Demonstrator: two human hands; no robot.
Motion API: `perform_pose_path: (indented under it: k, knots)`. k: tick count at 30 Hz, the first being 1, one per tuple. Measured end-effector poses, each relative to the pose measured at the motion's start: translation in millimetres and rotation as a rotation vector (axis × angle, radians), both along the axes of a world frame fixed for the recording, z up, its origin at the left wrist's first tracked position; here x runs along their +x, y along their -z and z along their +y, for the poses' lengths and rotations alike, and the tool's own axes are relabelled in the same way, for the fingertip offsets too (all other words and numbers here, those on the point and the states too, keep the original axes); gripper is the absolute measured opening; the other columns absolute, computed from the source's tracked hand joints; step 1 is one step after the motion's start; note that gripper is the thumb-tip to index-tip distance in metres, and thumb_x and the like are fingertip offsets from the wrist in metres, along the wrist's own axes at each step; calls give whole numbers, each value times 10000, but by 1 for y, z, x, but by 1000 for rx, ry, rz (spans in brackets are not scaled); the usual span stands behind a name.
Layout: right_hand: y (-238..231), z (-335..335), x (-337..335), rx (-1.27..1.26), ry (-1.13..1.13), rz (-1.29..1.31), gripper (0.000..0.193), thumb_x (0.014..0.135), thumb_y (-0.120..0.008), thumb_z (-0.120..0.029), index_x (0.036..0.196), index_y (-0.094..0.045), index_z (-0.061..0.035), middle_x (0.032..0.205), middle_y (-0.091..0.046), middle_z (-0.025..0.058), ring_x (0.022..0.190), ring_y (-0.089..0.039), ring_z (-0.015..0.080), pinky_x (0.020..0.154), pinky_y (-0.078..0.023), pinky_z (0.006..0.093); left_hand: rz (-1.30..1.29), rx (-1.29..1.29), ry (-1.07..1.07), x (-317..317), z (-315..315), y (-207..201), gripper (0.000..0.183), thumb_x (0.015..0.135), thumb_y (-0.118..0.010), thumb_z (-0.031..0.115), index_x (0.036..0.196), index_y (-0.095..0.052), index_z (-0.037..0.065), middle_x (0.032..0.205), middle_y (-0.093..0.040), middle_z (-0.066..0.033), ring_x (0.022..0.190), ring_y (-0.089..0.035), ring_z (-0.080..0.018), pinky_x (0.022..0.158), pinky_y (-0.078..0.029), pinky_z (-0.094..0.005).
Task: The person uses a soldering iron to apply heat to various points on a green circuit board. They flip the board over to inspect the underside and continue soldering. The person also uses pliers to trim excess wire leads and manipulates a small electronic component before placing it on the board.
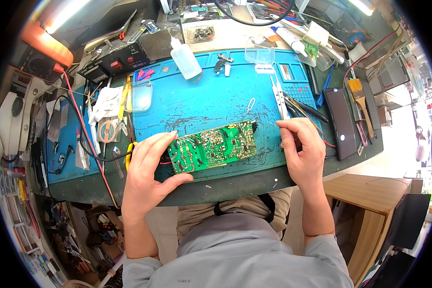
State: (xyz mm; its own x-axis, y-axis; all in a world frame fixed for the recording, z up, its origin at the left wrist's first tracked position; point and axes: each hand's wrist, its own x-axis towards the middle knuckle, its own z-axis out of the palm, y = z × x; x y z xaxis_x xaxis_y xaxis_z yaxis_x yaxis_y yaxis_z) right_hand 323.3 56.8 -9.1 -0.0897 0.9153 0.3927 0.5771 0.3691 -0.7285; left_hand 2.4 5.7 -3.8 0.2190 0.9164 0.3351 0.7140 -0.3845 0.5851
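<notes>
Green circuit board [215,148], its left end grasped between thumb and fingers of the left hand [146,165], stretching rightward from it above a blue mat [177,103]. Past its far end, the right hand [302,149] is closed in a pinch; I cannot tell on what. Tweezers [280,98] lie just ahead of that hand, a phone [340,125] to its right.

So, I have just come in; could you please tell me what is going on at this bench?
The person's left hand grips the left end of a green circuit board over the blue work mat. The right hand is off the board's right end, fingertips pinched together; whether they hold something thin is hard to tell. Tweezers lie beyond that hand.
</notes>
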Motion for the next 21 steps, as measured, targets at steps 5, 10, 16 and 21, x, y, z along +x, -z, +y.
perform_pose_path:
  k: [5,10,16,21]
  knots:
    - [1,0,0,12,0,-7,113,992,-702,-16,1100,-732,-19,967,-679,71,693,-579,138,595,-457,277,18,7,4,0,1,-1,848,677,-967,313,1391,-634,1,1338,-680,-158,1233,-656,-336,1042,-526,-423]
    - [2,1,1,27,-4,-11,115,990,-703,-15,1100,-732,-21,965,-679,71,699,-583,145,598,-458,281,19,6,3,-1,1,0,851,679,-965,316,1395,-630,1,1338,-680,-160,1230,-656,-337,1041,-526,-422]
    - [2,1,1,24,-4,-9,115,990,-702,-15,1100,-732,-21,961,-680,71,701,-586,148,595,-454,283,17,6,3,-1,1,0,856,678,-965,316,1398,-628,0,1335,-682,-162,1228,-657,-336,1042,-525,-421]
    - [1,1,0,27,-7,-13,115,990,-701,-13,1101,-732,-22,959,-680,71,698,-586,147,593,-453,283,15,6,2,-1,1,1,857,675,-967,308,1399,-627,-1,1334,-683,-161,1227,-658,-334,1041,-526,-419]
